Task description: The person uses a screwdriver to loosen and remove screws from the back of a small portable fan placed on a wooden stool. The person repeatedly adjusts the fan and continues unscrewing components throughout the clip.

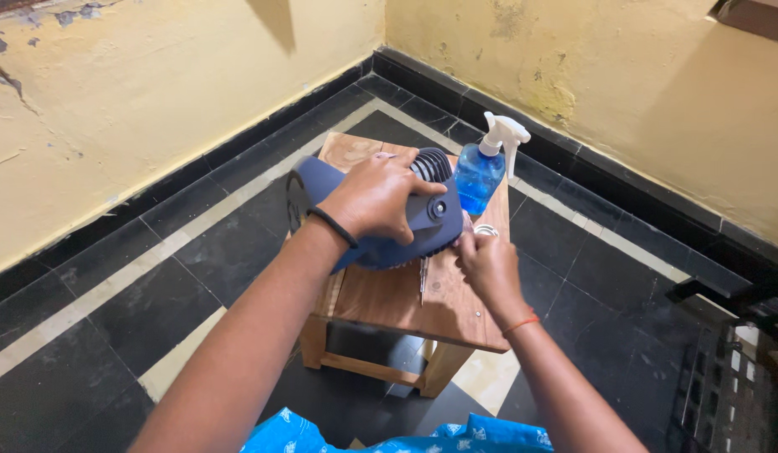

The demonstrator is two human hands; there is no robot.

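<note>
Floor (154, 285): black tiles with pale stripes, meeting yellow walls (154, 101) at a black skirting.
Left hand (374, 199): lies palm down on top of the blue device, fingers spread and curled over its upper shell, a black band at the wrist; the grip is closed on the casing.
Blue device (406, 231): a rounded grey-blue plastic housing with a dark ribbed vent at its far end and a round fitting on its side, resting on the bench near its middle.
Bench (406, 302): a small wooden stool-like top on pale legs, standing on the floor in the corner of the room.
Right hand (488, 264): at the device's right lower edge, fingers pinched together against it, a red thread at the wrist; what the fingertips pinch cannot be told.
Spray bottle (480, 178): clear blue with a white trigger head, upright on the bench's far right corner, just beside the device.
</note>
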